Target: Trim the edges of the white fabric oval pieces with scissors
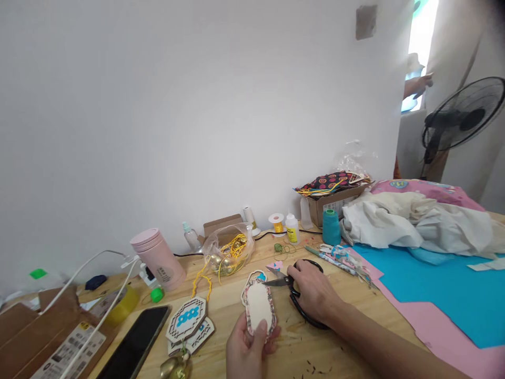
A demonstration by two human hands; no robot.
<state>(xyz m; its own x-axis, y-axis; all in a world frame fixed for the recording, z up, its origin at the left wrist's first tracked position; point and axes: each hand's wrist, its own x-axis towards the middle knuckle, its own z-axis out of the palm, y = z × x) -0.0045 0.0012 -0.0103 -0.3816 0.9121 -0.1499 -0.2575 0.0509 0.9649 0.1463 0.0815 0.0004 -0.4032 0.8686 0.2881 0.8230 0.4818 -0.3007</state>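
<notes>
My left hand grips the lower end of a cream oblong piece with rounded corners and a floral fabric edge, thumb on its face. Black-handled scissors are held in my right hand, their blades parted and pointing left at the piece's upper right edge. Whether the blades touch the fabric I cannot tell. Just behind the piece, partly covered by it, lies a wooden cutout with blue decoration. A small pink and blue scrap lies by the blade tips.
On the left are octagonal wooden ornaments, a phone, a pink tumbler and a cardboard box. Behind stand a glue bottle and teal thread. Blue sheets lie right. Another person's hand shows near a fan.
</notes>
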